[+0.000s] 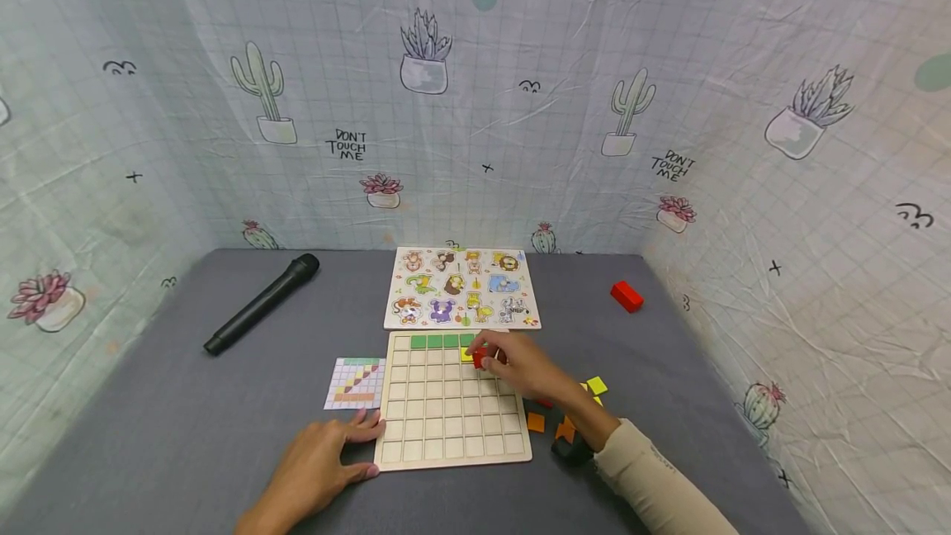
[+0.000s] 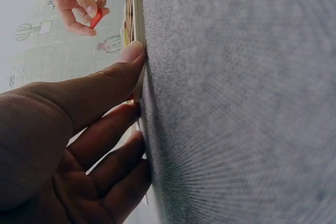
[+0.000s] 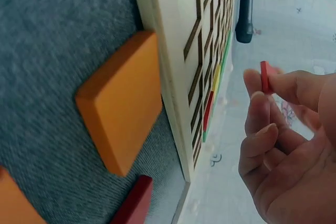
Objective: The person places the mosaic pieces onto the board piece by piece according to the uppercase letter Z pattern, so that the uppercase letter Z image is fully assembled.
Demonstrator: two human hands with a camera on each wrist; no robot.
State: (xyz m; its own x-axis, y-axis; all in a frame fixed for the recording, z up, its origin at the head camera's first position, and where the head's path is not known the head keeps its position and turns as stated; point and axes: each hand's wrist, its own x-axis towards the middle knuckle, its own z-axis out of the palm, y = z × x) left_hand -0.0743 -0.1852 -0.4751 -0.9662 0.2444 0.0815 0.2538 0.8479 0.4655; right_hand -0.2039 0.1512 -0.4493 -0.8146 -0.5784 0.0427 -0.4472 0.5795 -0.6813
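A pale wooden grid board [image 1: 446, 419] lies on the table, with green tiles [image 1: 434, 342] along its top row. Below them sit a yellow tile [image 1: 466, 354] and a red tile, the latter plainer in the right wrist view. Over the board's upper right, my right hand [image 1: 523, 366] pinches a small red square tile [image 3: 264, 77] between thumb and fingertips, held above the surface. My left hand [image 1: 315, 456] rests at the board's lower left, thumb and index finger touching its edge. Its other fingers are loosely bent in the left wrist view.
Left of the board lies a coloured pattern card [image 1: 355, 384]. Behind stands an animal puzzle board [image 1: 462, 287]. A black microphone [image 1: 262, 304] lies far left, a red block [image 1: 627, 296] far right. Loose orange tiles [image 1: 536, 422] and yellow tiles [image 1: 597, 385] lie near the right forearm.
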